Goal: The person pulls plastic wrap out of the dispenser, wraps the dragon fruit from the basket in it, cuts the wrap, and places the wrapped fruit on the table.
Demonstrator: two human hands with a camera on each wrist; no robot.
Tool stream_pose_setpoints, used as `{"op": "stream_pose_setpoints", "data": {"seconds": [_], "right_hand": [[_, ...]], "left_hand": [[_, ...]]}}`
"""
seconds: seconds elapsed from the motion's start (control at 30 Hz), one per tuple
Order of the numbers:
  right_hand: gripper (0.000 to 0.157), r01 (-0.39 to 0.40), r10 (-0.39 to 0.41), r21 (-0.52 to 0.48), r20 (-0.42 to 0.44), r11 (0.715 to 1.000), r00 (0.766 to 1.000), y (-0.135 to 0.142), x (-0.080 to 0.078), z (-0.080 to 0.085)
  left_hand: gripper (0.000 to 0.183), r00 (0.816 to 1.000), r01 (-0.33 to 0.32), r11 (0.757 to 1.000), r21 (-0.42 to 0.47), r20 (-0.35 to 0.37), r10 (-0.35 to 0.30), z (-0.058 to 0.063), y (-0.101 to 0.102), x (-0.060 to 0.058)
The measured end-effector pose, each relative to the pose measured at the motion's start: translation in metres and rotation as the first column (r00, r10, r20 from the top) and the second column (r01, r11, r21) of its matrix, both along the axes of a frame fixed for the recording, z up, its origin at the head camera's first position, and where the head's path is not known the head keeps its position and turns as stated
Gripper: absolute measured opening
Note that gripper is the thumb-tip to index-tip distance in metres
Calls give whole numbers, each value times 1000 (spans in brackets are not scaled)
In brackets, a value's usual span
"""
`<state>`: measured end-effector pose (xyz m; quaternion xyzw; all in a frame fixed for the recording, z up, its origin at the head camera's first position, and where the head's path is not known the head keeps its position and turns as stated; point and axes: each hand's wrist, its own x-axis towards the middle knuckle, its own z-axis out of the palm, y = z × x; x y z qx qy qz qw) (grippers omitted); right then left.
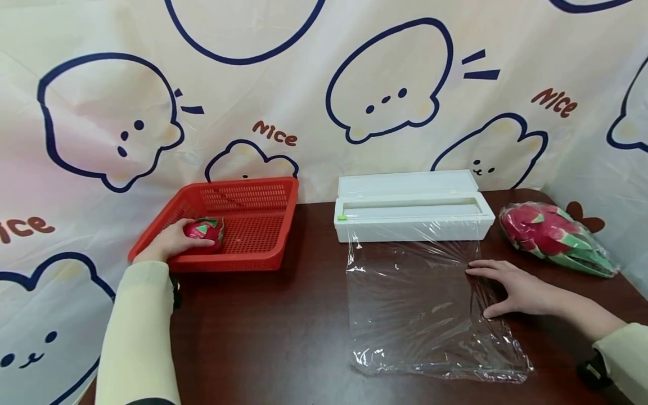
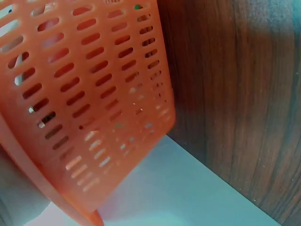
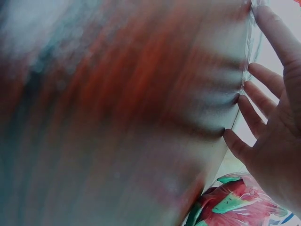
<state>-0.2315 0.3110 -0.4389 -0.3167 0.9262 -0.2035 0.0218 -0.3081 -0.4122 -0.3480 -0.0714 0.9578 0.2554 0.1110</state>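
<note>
In the head view my left hand [image 1: 174, 241] grips a dragon fruit [image 1: 208, 232] inside the red plastic basket [image 1: 253, 262], thumb along its near side. The left wrist view shows mainly the slotted wall of the basket [image 2: 89, 89]; that hand's fingers are hidden there. A sheet of clear cling film [image 1: 415, 315] lies on the table, drawn out from a white cling film dispenser [image 1: 415, 229]. My right hand [image 1: 521, 289] rests its spread fingertips on the sheet's right edge. Up close in the right wrist view, the fingers of the right hand [image 3: 277, 117] are apart and only their tips touch down.
A dragon fruit wrapped in film [image 1: 554, 236] lies at the back right, beside the dispenser. The dispenser's lid [image 1: 405, 183] stands raised, with a small green slider [image 1: 342, 217] at its left front. Behind the brown table [image 1: 263, 332] hangs a printed cloth [image 1: 304, 101].
</note>
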Motion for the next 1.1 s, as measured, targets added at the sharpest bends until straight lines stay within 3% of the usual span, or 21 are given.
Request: {"op": "stream_pose_setpoints", "data": {"seconds": [0.27,0.63,0.9,1.1], "right_hand": [[82,-6,6,8,-11,1000,1000,-1,2,-1],[82,0,1,-5,21,1000,1000,3,2,0],[82,1,-1,-6,43,1000,999,1,0,0],[83,5,-5,-1,49,1000,999,0,-1,0]], "left_hand": [[118,998,34,999,39,47,-36,-5,9,-6],[119,998,27,999,28,60,-29,-10,14,-14],[114,999,49,999,8,4,-49,-11,12,-17],[120,990,32,999,26,-137,-28,-4,13,-14]]}}
